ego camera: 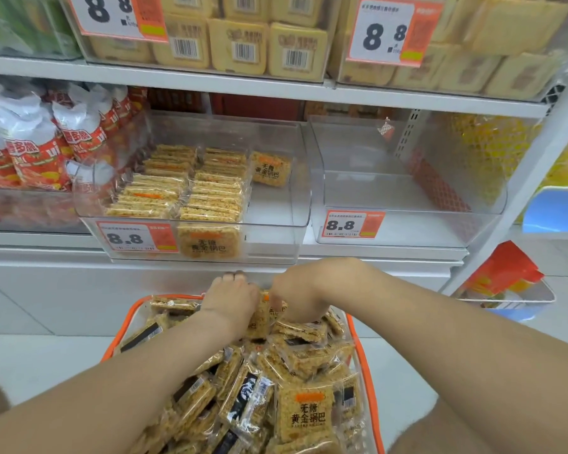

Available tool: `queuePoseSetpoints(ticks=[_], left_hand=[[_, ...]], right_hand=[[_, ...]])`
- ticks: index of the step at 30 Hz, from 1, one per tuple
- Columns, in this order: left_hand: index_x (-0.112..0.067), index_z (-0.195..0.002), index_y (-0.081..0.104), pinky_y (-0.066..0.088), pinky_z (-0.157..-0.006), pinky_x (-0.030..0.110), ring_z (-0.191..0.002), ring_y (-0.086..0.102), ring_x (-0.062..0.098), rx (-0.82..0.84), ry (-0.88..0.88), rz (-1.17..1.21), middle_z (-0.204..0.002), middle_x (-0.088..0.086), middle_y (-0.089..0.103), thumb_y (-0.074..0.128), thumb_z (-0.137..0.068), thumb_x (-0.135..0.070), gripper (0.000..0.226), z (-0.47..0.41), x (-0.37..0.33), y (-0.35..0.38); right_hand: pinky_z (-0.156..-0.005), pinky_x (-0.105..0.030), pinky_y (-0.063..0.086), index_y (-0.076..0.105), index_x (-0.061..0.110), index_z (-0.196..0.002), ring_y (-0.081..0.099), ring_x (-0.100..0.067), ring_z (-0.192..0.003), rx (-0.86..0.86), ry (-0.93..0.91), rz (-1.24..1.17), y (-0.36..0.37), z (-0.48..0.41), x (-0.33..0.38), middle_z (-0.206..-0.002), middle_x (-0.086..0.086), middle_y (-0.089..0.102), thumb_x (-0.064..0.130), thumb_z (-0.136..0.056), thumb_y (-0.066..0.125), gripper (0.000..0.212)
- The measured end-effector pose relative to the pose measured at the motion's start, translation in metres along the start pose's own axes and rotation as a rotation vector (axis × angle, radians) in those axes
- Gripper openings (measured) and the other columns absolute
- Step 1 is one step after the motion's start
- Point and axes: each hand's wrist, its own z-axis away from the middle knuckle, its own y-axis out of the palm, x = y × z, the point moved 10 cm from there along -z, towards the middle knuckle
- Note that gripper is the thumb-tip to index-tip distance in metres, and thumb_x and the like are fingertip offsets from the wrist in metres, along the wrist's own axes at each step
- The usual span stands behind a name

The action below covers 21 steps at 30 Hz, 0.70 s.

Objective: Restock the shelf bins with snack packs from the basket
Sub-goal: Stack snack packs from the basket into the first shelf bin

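1. Low at the far end of the orange-rimmed basket (360,362), both hands meet over a heap of snack packs (304,411).
2. The left grip (232,296) curls its fingers over one side of a small upright stack (259,317) of packs. The right grip (295,296) is clenched on the other side, so the stack is grasped between the two, inside the basket and touching the heap.
3. All other packs in the basket lie loose and tilted, piled to the rim.
4. On the shelf (210,257) above, the clear middle bin (276,208) holds two rows of the same packs (177,188) on edge in its left part. One pack (271,168) stands at the back right, and another (209,240) rests against the front wall beside an 8.8 price tag (135,237).
5. Just right of it sits a second clear bin (407,198).
6. Red-and-white bags (30,142) fill the shelf space to the left.
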Motion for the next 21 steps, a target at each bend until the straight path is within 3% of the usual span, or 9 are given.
queuePoseSetpoints(ticks=[2, 4, 6, 8, 10, 12, 15, 19, 21], left_hand=[[-0.013, -0.143, 0.049, 0.042, -0.099, 0.037, -0.127, 0.057, 0.031, 0.045, -0.011, 0.000, -0.132, 0.008, 0.061, 0.065, -0.096, -0.009, 0.050, 0.008, 0.005, -0.003], [-0.014, -0.148, 0.044, 0.045, -0.086, 0.037, -0.121, 0.063, 0.031, 0.118, -0.019, 0.082, -0.126, 0.006, 0.061, 0.065, -0.098, -0.010, 0.054, 0.019, 0.011, -0.006], [-0.017, -0.144, 0.047, 0.048, -0.077, 0.036, -0.107, 0.064, 0.028, 0.172, -0.006, 0.179, -0.116, 0.004, 0.057, 0.067, -0.099, -0.014, 0.050, 0.033, 0.020, -0.017], [-0.017, -0.135, 0.055, 0.049, -0.067, 0.026, -0.086, 0.060, 0.017, 0.192, 0.039, 0.315, -0.108, -0.002, 0.059, 0.069, -0.099, -0.017, 0.039, 0.047, 0.033, -0.037], [-0.024, -0.126, 0.060, 0.045, -0.055, 0.017, -0.076, 0.059, 0.010, 0.199, 0.074, 0.508, -0.100, -0.009, 0.061, 0.071, -0.099, -0.023, 0.029, 0.062, 0.049, -0.059], [-0.029, -0.115, 0.064, 0.054, -0.061, 0.023, -0.085, 0.069, 0.019, 0.185, 0.097, 0.688, -0.099, -0.004, 0.069, 0.073, -0.098, -0.025, 0.020, 0.074, 0.068, -0.078], [-0.026, -0.116, 0.071, 0.062, -0.085, 0.043, -0.086, 0.070, 0.018, 0.192, 0.119, 0.888, -0.099, 0.005, 0.074, 0.072, -0.099, -0.013, 0.022, 0.085, 0.087, -0.087], [-0.017, -0.125, 0.068, 0.062, -0.084, 0.034, -0.085, 0.072, 0.012, 0.219, 0.171, 1.023, -0.097, 0.003, 0.075, 0.065, -0.101, -0.001, 0.029, 0.091, 0.093, -0.092], [-0.019, -0.127, 0.064, 0.061, -0.083, 0.032, -0.084, 0.072, 0.011, 0.197, 0.196, 1.055, -0.098, 0.003, 0.074, 0.068, -0.100, -0.002, 0.033, 0.093, 0.097, -0.101]], right_hand=[[-0.087, -0.042, 0.058, 0.065, 0.011, -0.128, 0.067, -0.033, -0.114, -0.044, -0.019, 0.018, -0.008, 0.002, 0.008, -0.124, -0.012, 0.069, 0.010, -0.099, 0.049, 0.034], [-0.067, -0.038, 0.054, 0.064, 0.010, -0.100, 0.067, -0.030, -0.086, -0.167, -0.017, 0.009, -0.021, 0.004, 0.012, -0.094, -0.009, 0.066, 0.005, -0.096, 0.051, 0.015], [-0.055, -0.036, 0.047, 0.052, 0.014, -0.079, 0.061, -0.027, -0.074, -0.305, -0.015, -0.028, -0.038, 0.011, 0.016, -0.079, -0.006, 0.055, 0.000, -0.094, 0.053, 0.020], [-0.059, -0.037, 0.052, 0.056, 0.016, -0.085, 0.065, -0.029, -0.084, -0.387, -0.034, -0.074, -0.051, 0.018, 0.020, -0.086, -0.006, 0.057, 0.002, -0.093, 0.056, 0.015], [-0.073, -0.046, 0.060, 0.063, 0.016, -0.113, 0.065, -0.031, -0.097, -0.418, -0.064, -0.169, -0.057, 0.024, 0.023, -0.102, -0.008, 0.064, 0.006, -0.093, 0.055, 0.024], [-0.080, -0.049, 0.060, 0.062, 0.018, -0.125, 0.064, -0.030, -0.101, -0.436, -0.088, -0.277, -0.063, 0.031, 0.025, -0.110, -0.009, 0.066, 0.009, -0.094, 0.050, 0.034], [-0.082, -0.047, 0.058, 0.067, 0.018, -0.120, 0.063, -0.026, -0.098, -0.523, -0.100, -0.374, -0.076, 0.044, 0.022, -0.106, -0.008, 0.070, 0.009, -0.093, 0.048, 0.034], [-0.078, -0.044, 0.059, 0.075, 0.017, -0.109, 0.062, -0.019, -0.090, -0.596, -0.085, -0.488, -0.088, 0.056, 0.016, -0.096, -0.006, 0.073, 0.010, -0.086, 0.048, 0.036], [-0.070, -0.047, 0.059, 0.076, 0.015, -0.092, 0.065, -0.022, -0.078, -0.667, -0.074, -0.525, -0.096, 0.061, 0.014, -0.080, -0.008, 0.072, 0.018, -0.084, 0.051, 0.026]])
